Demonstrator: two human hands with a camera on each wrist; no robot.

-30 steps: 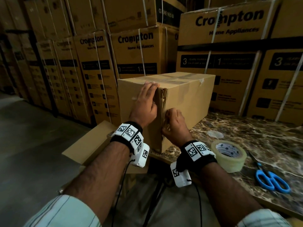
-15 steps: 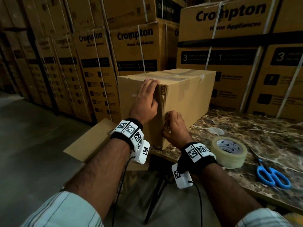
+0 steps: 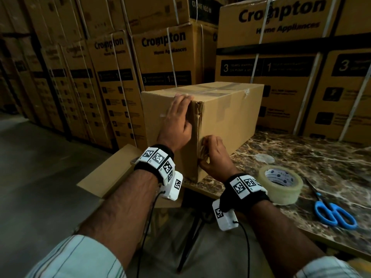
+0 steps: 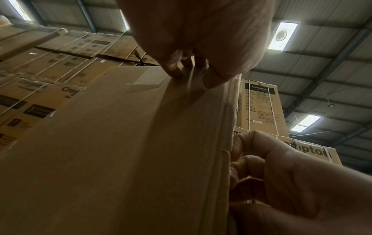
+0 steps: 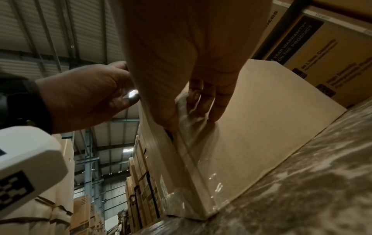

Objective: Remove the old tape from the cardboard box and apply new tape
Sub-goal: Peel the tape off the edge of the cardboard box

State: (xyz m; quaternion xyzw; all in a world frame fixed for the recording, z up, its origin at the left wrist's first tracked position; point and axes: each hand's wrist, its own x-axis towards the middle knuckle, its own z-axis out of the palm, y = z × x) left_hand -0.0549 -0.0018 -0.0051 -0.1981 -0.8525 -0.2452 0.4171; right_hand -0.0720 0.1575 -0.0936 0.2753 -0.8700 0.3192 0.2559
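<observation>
Lower now, right hand (image 3: 213, 155) pinches tape (image 5: 189, 111) — left hand (image 3: 176, 121) flat on box (image 3: 230, 117) — "Crompton" behind.

Dim, warm light throughout. The wrist views show bright roof skylights (image 4: 281, 35) overhead. The clear tape (image 5: 201, 159) glints. Hands close to the wrist lenses blur. The head view bends and smears toward its edges.
</observation>
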